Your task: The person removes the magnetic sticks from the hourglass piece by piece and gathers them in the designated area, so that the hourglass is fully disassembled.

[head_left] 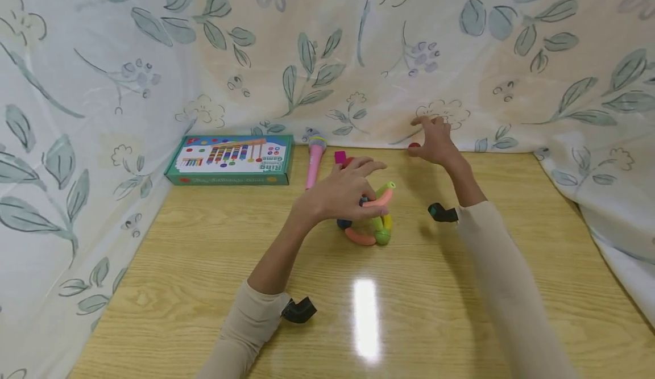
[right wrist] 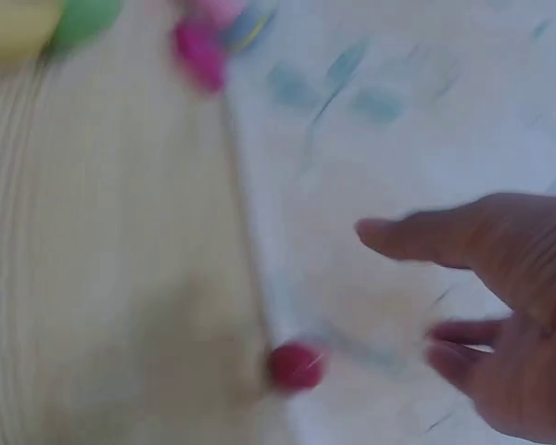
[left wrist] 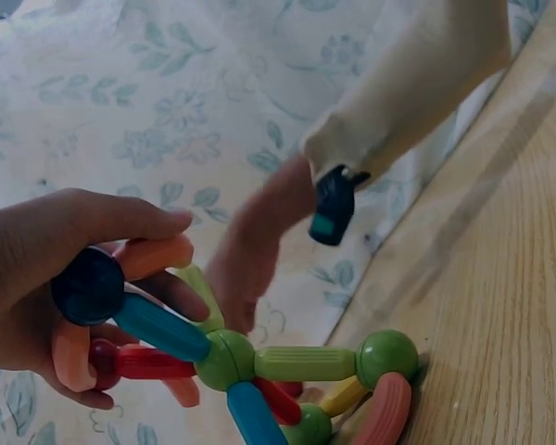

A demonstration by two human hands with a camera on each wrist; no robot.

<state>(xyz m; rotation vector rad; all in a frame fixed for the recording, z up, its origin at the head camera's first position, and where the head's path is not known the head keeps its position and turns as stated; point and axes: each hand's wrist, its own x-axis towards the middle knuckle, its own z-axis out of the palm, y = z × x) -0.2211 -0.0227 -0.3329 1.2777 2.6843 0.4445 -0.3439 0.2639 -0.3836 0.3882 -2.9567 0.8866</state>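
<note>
A toy built of coloured rods and balls (head_left: 376,223) stands mid-table. My left hand (head_left: 365,188) grips its upper part. In the left wrist view, the thumb and fingers of that hand (left wrist: 157,269) curl round an orange rod and a dark blue ball (left wrist: 90,286), with green balls (left wrist: 386,355) and more rods below. My right hand (head_left: 427,134) is at the back of the table, fingers spread, just right of a small red ball (head_left: 414,146) by the cloth. The blurred right wrist view shows the red ball (right wrist: 295,365) left of the empty right hand (right wrist: 417,287).
A flat green game box (head_left: 232,159) lies at the back left, with a pink toy microphone (head_left: 315,160) and a magenta block (head_left: 340,157) beside it. Floral cloth (head_left: 327,55) closes off the back and both sides of the wooden table (head_left: 204,254).
</note>
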